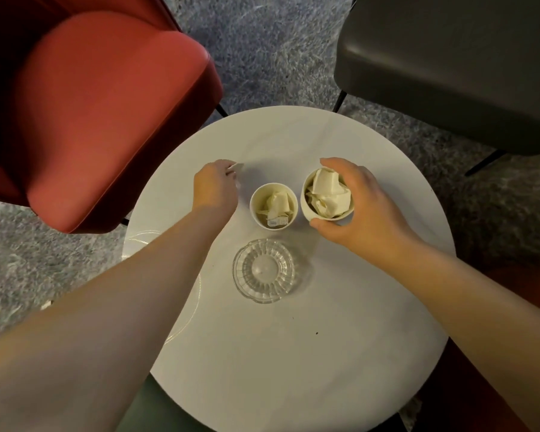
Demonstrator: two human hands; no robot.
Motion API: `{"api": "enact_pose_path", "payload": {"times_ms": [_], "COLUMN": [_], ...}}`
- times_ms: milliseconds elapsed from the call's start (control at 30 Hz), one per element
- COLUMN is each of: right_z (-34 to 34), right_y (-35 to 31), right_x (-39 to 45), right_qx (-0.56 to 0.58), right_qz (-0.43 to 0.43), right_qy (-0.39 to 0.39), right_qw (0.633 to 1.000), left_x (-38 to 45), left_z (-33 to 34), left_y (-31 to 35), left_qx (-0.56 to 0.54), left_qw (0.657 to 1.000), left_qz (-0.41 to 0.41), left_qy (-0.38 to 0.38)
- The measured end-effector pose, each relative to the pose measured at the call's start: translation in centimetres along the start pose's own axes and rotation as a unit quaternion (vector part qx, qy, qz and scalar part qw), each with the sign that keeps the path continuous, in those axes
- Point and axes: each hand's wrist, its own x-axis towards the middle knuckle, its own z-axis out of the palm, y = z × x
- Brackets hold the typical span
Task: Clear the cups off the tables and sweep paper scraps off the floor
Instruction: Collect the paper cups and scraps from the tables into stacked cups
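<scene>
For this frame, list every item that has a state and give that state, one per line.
Right cup: upright on the table, stuffed with crumpled paper, gripped by the right hand.
Left cup: upright, free-standing, paper scraps inside.
Glass ashtray: upright, empty.
Left hand: fingers pinching a small paper scrap on the white round table.

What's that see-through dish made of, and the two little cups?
The dish looks like clear glass: see-through, ribbed, with bright glints. The two cups, left cup and right cup, look like matte off-white paper with thin rims, though thin plastic can't be ruled out.
</scene>
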Motion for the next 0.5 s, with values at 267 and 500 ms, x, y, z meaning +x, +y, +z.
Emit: {"api": "enact_pose_path", "payload": {"times_ms": [267,500], "right_z": [-0.3,-0.4], "right_y": [-0.1,0.0], "right_x": [0.0,-0.2], "right_qx": [-0.015,-0.021], "right_qz": [0.005,0.012], "right_qy": [-0.020,-0.026], "right_qw": [1.000,0.999], "left_x": [-7.4,-8.2], "left_z": [-2.5,-1.8], "left_y": [2.2,1.3], "left_qx": [-0.167,-0.141], "left_qw": [0.986,0.989], "left_qz": [0.027,0.046], "left_qy": [0.015,0.027]}}
